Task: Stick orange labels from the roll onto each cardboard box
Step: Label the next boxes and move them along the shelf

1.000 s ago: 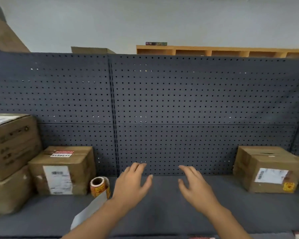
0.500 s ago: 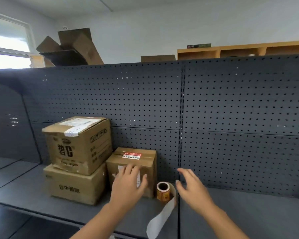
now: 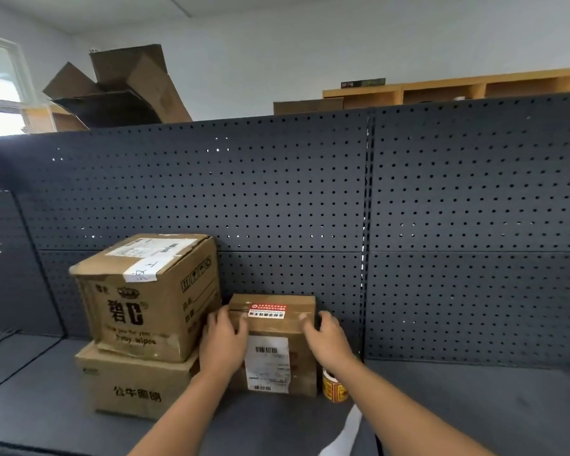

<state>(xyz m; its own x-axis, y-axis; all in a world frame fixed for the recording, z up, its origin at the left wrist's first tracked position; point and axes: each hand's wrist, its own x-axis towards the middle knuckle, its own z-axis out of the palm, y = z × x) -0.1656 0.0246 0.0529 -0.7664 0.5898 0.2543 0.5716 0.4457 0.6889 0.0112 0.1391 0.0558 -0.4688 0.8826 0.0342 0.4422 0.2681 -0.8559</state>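
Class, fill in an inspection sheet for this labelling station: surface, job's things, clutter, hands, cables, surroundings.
Surface: dark grey shelf.
Job's things: small cardboard box with red-and-white label on top; orange label roll beside it; baby wipes box stacked on flat box.
Clutter: nothing seen.
Hands: left hand and right hand grip the small box's sides.
Cables: nothing seen.
Surroundings: pegboard, collapsed cartons, wooden shelving.

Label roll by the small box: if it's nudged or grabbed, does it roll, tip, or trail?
The label roll stands on end on the shelf, so it probably won't roll unless tipped. It looks small with a hollow core, likely light and easily knocked. A loose white backing strip hangs from it, floppy, and would probably drag along.
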